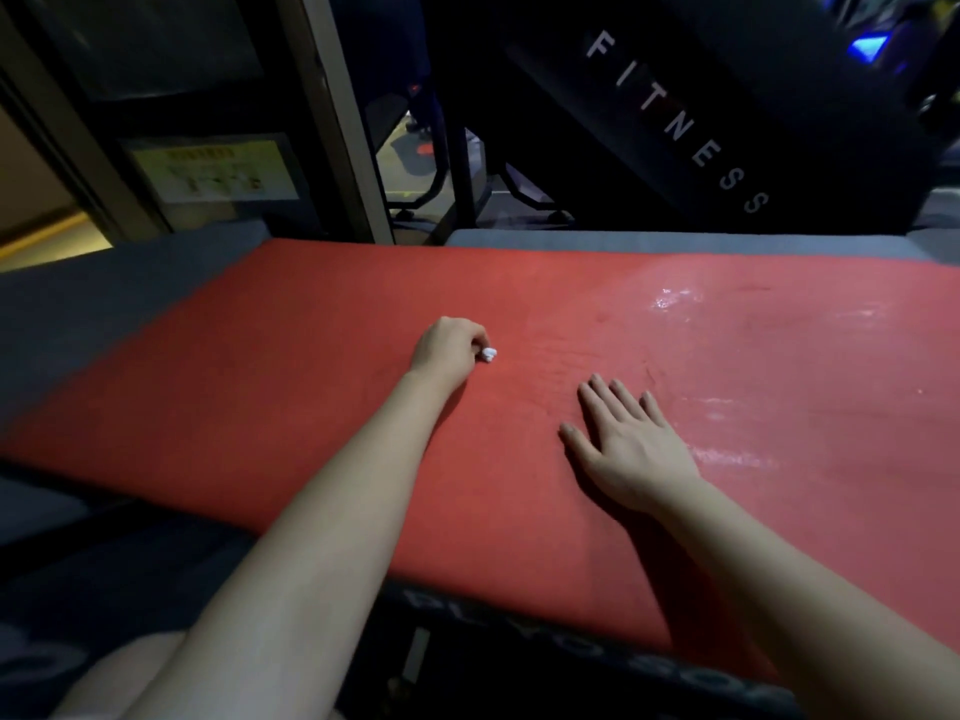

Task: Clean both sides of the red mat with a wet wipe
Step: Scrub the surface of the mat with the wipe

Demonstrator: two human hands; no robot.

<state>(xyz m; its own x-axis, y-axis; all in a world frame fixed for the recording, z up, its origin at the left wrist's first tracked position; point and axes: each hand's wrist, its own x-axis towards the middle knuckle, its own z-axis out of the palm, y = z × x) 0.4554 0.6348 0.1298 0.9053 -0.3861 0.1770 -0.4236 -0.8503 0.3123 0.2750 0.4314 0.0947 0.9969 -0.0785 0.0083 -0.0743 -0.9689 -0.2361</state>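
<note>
Head view, body only. Bare and uncovered: left hand (448, 349), right hand (631, 441). The left forearm (332, 511) and right forearm (769, 563) are unsleeved as far as the frame edge. A patch of bare leg (119, 678) shows at lower left.

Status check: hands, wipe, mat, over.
Left hand grips balled wet wipe on red mat. Right hand lies flat on mat. Wet sheen on mat's right part; left part looks dry. Nothing blocking the mat.
</note>
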